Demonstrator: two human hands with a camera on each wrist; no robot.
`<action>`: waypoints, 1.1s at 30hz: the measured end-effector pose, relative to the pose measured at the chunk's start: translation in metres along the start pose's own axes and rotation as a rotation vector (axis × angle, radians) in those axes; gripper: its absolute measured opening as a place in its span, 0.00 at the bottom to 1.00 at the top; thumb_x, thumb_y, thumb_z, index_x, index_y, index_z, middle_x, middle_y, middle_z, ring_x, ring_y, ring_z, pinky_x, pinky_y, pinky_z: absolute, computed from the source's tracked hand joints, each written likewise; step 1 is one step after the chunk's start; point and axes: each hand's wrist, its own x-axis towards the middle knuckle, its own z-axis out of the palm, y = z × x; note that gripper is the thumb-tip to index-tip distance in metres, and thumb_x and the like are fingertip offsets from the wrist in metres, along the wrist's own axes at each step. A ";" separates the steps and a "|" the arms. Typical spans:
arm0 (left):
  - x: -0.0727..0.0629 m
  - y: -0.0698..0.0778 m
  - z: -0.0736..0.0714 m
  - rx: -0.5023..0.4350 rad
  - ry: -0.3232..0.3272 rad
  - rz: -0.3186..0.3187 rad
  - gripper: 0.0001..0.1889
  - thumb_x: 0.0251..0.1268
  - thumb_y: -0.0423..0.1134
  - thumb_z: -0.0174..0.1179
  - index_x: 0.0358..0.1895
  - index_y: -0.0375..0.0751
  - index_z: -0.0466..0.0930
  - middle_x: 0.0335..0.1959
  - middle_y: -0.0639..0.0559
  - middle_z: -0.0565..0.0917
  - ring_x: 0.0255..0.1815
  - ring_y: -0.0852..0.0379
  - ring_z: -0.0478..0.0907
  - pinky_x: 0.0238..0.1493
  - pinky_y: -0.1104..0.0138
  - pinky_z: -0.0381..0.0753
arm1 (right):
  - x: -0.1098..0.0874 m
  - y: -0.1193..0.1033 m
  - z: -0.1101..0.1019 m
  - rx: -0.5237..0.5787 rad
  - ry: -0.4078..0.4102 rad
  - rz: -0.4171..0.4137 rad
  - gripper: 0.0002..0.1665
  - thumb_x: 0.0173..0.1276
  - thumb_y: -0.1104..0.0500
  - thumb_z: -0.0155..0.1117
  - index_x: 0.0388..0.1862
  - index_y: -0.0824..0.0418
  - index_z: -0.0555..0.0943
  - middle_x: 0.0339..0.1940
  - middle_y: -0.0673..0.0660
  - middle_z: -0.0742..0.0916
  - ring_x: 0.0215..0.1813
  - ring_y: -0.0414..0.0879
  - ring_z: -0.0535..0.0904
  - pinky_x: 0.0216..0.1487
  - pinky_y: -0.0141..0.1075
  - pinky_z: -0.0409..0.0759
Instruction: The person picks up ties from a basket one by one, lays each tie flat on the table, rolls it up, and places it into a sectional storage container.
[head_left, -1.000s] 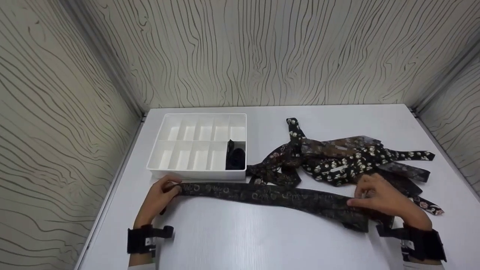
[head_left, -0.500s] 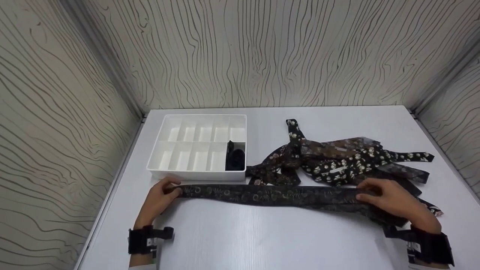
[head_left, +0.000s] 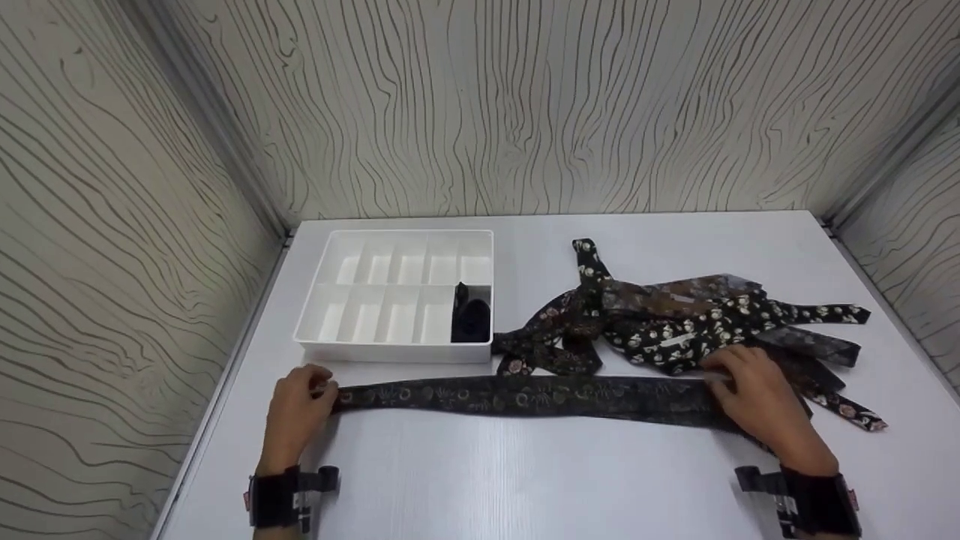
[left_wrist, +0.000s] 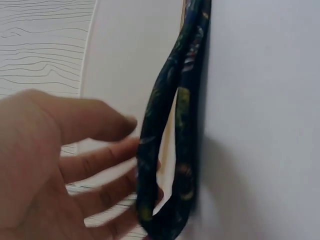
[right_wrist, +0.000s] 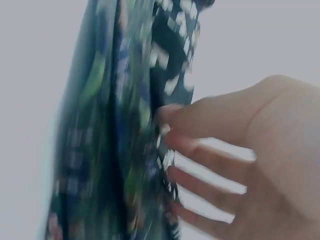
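A dark patterned necktie (head_left: 525, 395), folded lengthwise into a long strip, stretches across the table in front of the white box. At its left end my left hand (head_left: 296, 409) holds the fold. In the left wrist view, fingers reach behind one strand of the looped necktie (left_wrist: 150, 165), fingertips showing through the gap, with the thumb beside it. Toward the wider end, my right hand (head_left: 757, 397) pinches the upper edge. The right wrist view is blurred, with thumb and index finger meeting at the cloth's edge (right_wrist: 100, 150).
A white divided box (head_left: 397, 351) stands behind the left part of the necktie. One front-right compartment holds a dark rolled necktie (head_left: 474, 319). Several floral neckties (head_left: 690, 322) lie in a loose heap at the right. Patterned panels (head_left: 510, 112) surround the table.
My left hand has drawn its end of the necktie left and slightly toward me. My right hand shifted right, then back left. The necktie now lies straighter and flatter.
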 end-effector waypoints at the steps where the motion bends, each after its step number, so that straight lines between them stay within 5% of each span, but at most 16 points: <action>1: -0.003 0.000 -0.003 0.030 0.008 -0.014 0.13 0.71 0.35 0.64 0.53 0.30 0.85 0.49 0.34 0.86 0.53 0.38 0.82 0.52 0.45 0.82 | 0.002 -0.008 0.003 0.018 0.027 -0.026 0.17 0.59 0.74 0.76 0.45 0.60 0.87 0.47 0.58 0.88 0.52 0.59 0.80 0.52 0.57 0.79; 5: -0.015 0.003 -0.010 0.141 0.011 -0.101 0.19 0.71 0.39 0.62 0.54 0.25 0.83 0.52 0.25 0.82 0.54 0.28 0.78 0.44 0.42 0.82 | 0.015 -0.047 0.019 0.136 0.023 -0.137 0.17 0.60 0.73 0.76 0.42 0.55 0.88 0.43 0.46 0.88 0.46 0.44 0.84 0.48 0.42 0.85; 10: -0.024 0.007 -0.009 0.200 -0.002 -0.197 0.24 0.72 0.42 0.61 0.57 0.20 0.78 0.51 0.20 0.80 0.50 0.24 0.81 0.37 0.41 0.82 | 0.032 -0.098 0.045 0.241 -0.145 -0.236 0.12 0.66 0.69 0.74 0.42 0.53 0.87 0.42 0.44 0.88 0.44 0.39 0.85 0.48 0.38 0.87; 18: -0.021 0.007 -0.002 0.108 0.025 -0.202 0.17 0.73 0.35 0.62 0.53 0.21 0.77 0.46 0.26 0.83 0.43 0.32 0.85 0.35 0.46 0.82 | 0.047 -0.162 0.095 0.246 -0.317 -0.353 0.10 0.72 0.59 0.71 0.51 0.52 0.87 0.48 0.47 0.90 0.48 0.41 0.87 0.52 0.40 0.88; 24: -0.012 0.009 0.008 -0.041 0.051 -0.214 0.14 0.73 0.32 0.62 0.53 0.25 0.74 0.45 0.32 0.81 0.40 0.43 0.83 0.33 0.59 0.79 | 0.048 -0.177 0.116 0.203 -0.393 -0.309 0.22 0.75 0.52 0.69 0.66 0.49 0.82 0.57 0.50 0.89 0.48 0.44 0.86 0.49 0.39 0.85; 33: -0.011 0.014 0.014 -0.050 0.068 -0.126 0.07 0.68 0.29 0.62 0.45 0.33 0.75 0.42 0.39 0.80 0.41 0.46 0.80 0.38 0.60 0.78 | 0.050 -0.177 0.119 0.207 -0.401 -0.295 0.22 0.74 0.53 0.70 0.66 0.49 0.82 0.59 0.51 0.88 0.51 0.46 0.87 0.51 0.42 0.85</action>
